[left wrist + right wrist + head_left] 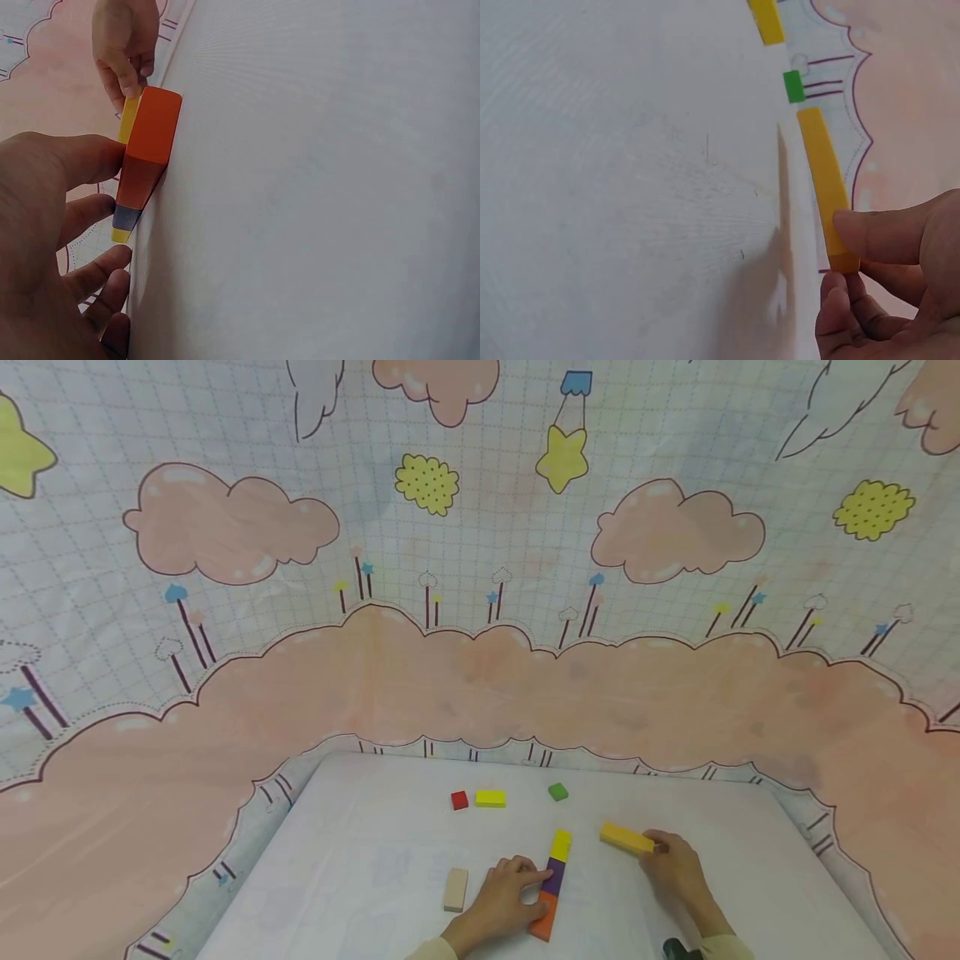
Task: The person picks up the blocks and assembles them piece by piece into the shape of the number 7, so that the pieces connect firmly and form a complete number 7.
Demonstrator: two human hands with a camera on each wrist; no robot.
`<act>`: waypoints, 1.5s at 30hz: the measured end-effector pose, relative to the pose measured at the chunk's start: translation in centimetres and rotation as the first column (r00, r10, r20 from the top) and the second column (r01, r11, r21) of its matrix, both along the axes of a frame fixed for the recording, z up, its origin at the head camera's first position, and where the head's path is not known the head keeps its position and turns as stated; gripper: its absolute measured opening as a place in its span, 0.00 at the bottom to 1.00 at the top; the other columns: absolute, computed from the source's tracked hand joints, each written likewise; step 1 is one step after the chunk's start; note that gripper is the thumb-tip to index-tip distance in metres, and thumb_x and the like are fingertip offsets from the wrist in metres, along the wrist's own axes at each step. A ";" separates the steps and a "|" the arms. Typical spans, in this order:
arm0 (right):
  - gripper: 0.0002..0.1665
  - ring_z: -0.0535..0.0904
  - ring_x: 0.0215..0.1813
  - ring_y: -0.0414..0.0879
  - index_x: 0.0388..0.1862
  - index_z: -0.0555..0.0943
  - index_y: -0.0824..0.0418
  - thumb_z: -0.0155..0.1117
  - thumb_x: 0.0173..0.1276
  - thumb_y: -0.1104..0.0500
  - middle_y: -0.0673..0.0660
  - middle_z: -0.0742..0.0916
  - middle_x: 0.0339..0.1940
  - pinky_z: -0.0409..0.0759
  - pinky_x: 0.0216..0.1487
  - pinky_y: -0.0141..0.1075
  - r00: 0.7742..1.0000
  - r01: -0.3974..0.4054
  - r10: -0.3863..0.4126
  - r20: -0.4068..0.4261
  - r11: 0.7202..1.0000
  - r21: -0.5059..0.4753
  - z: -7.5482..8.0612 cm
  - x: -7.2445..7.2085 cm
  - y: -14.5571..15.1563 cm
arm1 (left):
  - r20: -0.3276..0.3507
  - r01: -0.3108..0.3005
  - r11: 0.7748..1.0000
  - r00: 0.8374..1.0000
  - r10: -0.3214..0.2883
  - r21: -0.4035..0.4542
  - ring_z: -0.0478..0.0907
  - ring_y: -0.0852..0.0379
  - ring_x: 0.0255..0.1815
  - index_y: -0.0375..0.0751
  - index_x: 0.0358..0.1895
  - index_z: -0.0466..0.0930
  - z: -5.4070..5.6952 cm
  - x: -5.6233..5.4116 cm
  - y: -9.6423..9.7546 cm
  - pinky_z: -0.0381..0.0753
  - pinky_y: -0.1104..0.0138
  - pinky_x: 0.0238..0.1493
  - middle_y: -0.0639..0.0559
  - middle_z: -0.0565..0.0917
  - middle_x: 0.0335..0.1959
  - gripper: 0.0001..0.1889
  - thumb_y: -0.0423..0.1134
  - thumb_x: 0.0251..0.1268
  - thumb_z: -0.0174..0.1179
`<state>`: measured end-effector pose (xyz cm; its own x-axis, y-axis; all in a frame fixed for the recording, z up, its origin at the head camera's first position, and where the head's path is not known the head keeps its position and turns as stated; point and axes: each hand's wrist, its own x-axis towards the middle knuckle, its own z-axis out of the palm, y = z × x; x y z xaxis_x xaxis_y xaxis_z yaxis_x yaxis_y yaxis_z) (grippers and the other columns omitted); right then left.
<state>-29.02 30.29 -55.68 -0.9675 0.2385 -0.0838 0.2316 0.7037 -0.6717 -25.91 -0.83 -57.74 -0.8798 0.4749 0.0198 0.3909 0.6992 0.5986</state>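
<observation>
"What do you see from the head view?"

"The left hand [495,897] is relaxed, grasping nothing. Its thumb touches the near orange block [546,927], its index finger the purple block [554,878]; a small yellow block [562,843] completes their line at the far end. Over to the right, the right hand [678,867] pinches the long amber block [624,837] by its right end."

"Anything else on the white table [337,860]?"

"A red block [460,800], a flat yellow block [491,798] and a green block [558,792] on the far side; a pale block [455,891] just left of the left hand."

"And from the left wrist?"

"Thumb and index finger meet one side of the line only. I'd go lightly there: a hard push could skew it."

"The right wrist?"

"Thumb on one face, fingers curled at the end. It looks lifted to me, with a shadow [783,176] apart from it. Held by one end, it could swing, so I'd pinch firmly and move slowly."
</observation>
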 end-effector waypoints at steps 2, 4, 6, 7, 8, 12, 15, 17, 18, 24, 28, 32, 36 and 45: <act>0.26 0.77 0.54 0.60 0.61 0.76 0.69 0.62 0.64 0.64 0.71 0.80 0.56 0.78 0.53 0.52 1.000 -0.003 0.003 -0.009 1.000 0.001 0.2 0.0 -0.2 | 0.003 -0.002 1.000 1.000 0.002 -0.002 0.66 0.61 0.48 0.66 0.63 0.77 0.0 0.0 0.0 0.69 0.65 0.49 0.60 0.75 0.52 0.25 0.53 0.59 0.66; 0.26 0.77 0.55 0.61 0.61 0.76 0.69 0.63 0.64 0.64 0.71 0.79 0.57 0.79 0.53 0.51 1.000 -0.016 0.016 -0.023 1.000 -0.003 0.4 0.0 -0.3 | 0.007 -0.004 1.000 1.000 0.004 -0.004 0.66 0.61 0.48 0.66 0.63 0.77 0.0 0.0 0.0 0.69 0.65 0.49 0.60 0.75 0.52 0.25 0.53 0.59 0.66; 0.25 0.76 0.57 0.62 0.61 0.76 0.69 0.63 0.65 0.65 0.71 0.79 0.59 0.80 0.53 0.51 0.998 -0.038 0.038 -0.047 0.999 -0.003 0.6 0.1 -0.4 | 0.014 -0.005 1.000 1.000 0.005 -0.004 0.66 0.61 0.48 0.67 0.62 0.77 0.0 0.0 0.1 0.69 0.65 0.49 0.60 0.75 0.52 0.25 0.53 0.59 0.66; 0.25 0.76 0.58 0.63 0.62 0.75 0.69 0.62 0.65 0.65 0.72 0.78 0.60 0.80 0.54 0.52 0.997 -0.050 0.050 -0.057 0.999 -0.006 0.6 0.1 -0.4 | 0.018 -0.006 1.000 1.000 0.006 -0.002 0.66 0.61 0.48 0.67 0.62 0.77 0.1 0.0 0.1 0.69 0.65 0.49 0.60 0.75 0.52 0.25 0.53 0.59 0.66; 0.25 0.76 0.58 0.64 0.61 0.75 0.69 0.62 0.65 0.65 0.72 0.78 0.61 0.80 0.54 0.52 0.996 -0.065 0.064 -0.070 0.998 -0.007 0.7 0.0 -0.4 | 0.022 -0.007 1.000 1.000 0.007 -0.002 0.66 0.61 0.48 0.67 0.63 0.77 0.1 0.0 0.1 0.69 0.64 0.49 0.60 0.75 0.52 0.25 0.53 0.59 0.66; 0.24 0.76 0.60 0.66 0.62 0.76 0.67 0.61 0.66 0.66 0.72 0.77 0.62 0.80 0.56 0.53 0.988 -0.111 0.110 -0.107 0.994 -0.011 0.9 -0.3 -0.2 | 0.030 -0.010 1.000 1.000 0.011 -0.002 0.66 0.61 0.48 0.67 0.63 0.77 0.2 0.0 0.2 0.69 0.64 0.49 0.60 0.75 0.53 0.25 0.54 0.59 0.66; 0.24 0.75 0.61 0.66 0.61 0.76 0.66 0.62 0.66 0.65 0.71 0.76 0.64 0.80 0.56 0.53 0.986 -0.133 0.130 -0.106 0.991 -0.025 1.0 -0.7 -0.2 | 0.026 -0.009 1.000 1.000 0.009 -0.003 0.66 0.61 0.48 0.67 0.63 0.77 0.2 0.0 0.1 0.69 0.64 0.49 0.60 0.75 0.53 0.26 0.54 0.59 0.66; 0.23 0.75 0.62 0.67 0.61 0.77 0.66 0.62 0.67 0.65 0.71 0.76 0.65 0.80 0.57 0.53 0.986 -0.141 0.136 -0.097 0.989 -0.045 1.2 -0.9 -0.3 | 0.023 -0.007 1.000 1.000 0.007 -0.001 0.66 0.61 0.48 0.66 0.63 0.77 0.2 0.0 0.1 0.69 0.64 0.49 0.60 0.75 0.53 0.26 0.54 0.59 0.66; 0.23 0.74 0.62 0.67 0.61 0.77 0.65 0.62 0.67 0.65 0.71 0.75 0.65 0.79 0.57 0.53 0.986 -0.144 0.139 -0.092 0.988 -0.051 1.3 -0.9 -0.4 | 0.019 -0.006 1.000 1.000 0.006 -0.002 0.66 0.61 0.48 0.66 0.63 0.77 0.1 0.0 0.1 0.69 0.65 0.49 0.60 0.75 0.53 0.26 0.54 0.59 0.66; 0.23 0.74 0.62 0.66 0.61 0.77 0.64 0.62 0.66 0.67 0.70 0.75 0.66 0.81 0.55 0.52 0.989 -0.138 0.134 -0.054 0.988 -0.067 1.5 -1.8 -1.1 | 0.021 -0.008 1.000 1.000 0.008 -0.005 0.66 0.61 0.48 0.67 0.63 0.77 0.2 -0.1 0.1 0.69 0.64 0.50 0.61 0.75 0.53 0.26 0.54 0.59 0.66; 0.23 0.75 0.61 0.65 0.60 0.77 0.64 0.63 0.65 0.68 0.70 0.76 0.65 0.83 0.52 0.49 0.986 -0.162 0.158 -0.062 0.984 -0.072 1.4 -2.2 -1.2 | 0.030 -0.011 1.000 0.999 0.011 -0.006 0.66 0.60 0.48 0.68 0.63 0.77 0.2 0.0 0.1 0.69 0.64 0.50 0.61 0.75 0.53 0.26 0.54 0.60 0.66; 0.23 0.76 0.60 0.64 0.60 0.78 0.64 0.62 0.65 0.69 0.70 0.77 0.64 0.82 0.53 0.49 0.980 -0.187 0.182 -0.080 0.981 -0.059 1.1 -2.7 -1.4 | 0.021 -0.008 1.000 1.000 0.008 -0.007 0.67 0.60 0.49 0.67 0.63 0.77 0.1 0.0 0.1 0.69 0.65 0.50 0.60 0.75 0.53 0.26 0.54 0.59 0.66; 0.23 0.76 0.60 0.64 0.59 0.78 0.64 0.61 0.65 0.70 0.69 0.77 0.63 0.83 0.53 0.48 0.979 -0.194 0.189 -0.074 0.979 -0.063 0.9 -3.2 -1.7 | 0.012 -0.008 1.000 1.000 0.008 -0.008 0.67 0.60 0.49 0.67 0.63 0.77 0.0 -0.1 0.0 0.69 0.65 0.49 0.60 0.75 0.53 0.26 0.54 0.59 0.66; 0.21 0.77 0.59 0.63 0.59 0.78 0.65 0.62 0.65 0.69 0.69 0.78 0.61 0.82 0.52 0.47 0.979 -0.195 0.191 -0.066 0.979 -0.057 0.8 -3.7 -2.6 | 0.022 -0.009 1.000 1.000 0.009 -0.015 0.67 0.61 0.49 0.68 0.63 0.77 0.1 -0.1 0.1 0.69 0.64 0.50 0.60 0.75 0.53 0.26 0.54 0.60 0.66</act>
<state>-32.74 27.70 -54.91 -0.9985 0.0431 -0.0329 0.0535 0.6871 -0.7246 -25.97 -0.74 -57.61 -0.8842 0.4672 -0.0065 0.3714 0.7113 0.5968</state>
